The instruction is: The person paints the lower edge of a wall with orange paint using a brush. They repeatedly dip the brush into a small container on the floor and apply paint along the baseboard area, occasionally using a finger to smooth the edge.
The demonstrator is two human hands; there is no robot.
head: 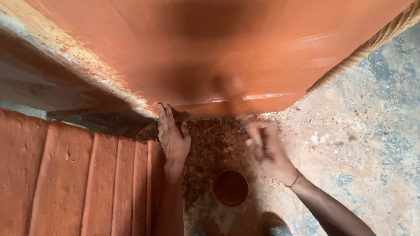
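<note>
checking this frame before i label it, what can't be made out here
Head view only:
- Right hand: motion-blurred, so what it holds and its grip cannot be told.
- Left hand: fingertips partly under the wet red-brown panel.
- Feet by the paint bowl: cut off by the bottom edge.

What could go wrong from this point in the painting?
The left hand presses by the wet reddish-brown panel, so it may smudge the glossy coat. The open paint pot sits on the floor between the arms, close to the feet, and might be knocked over. The right hand is motion-blurred; fast strokes could spatter.
</note>
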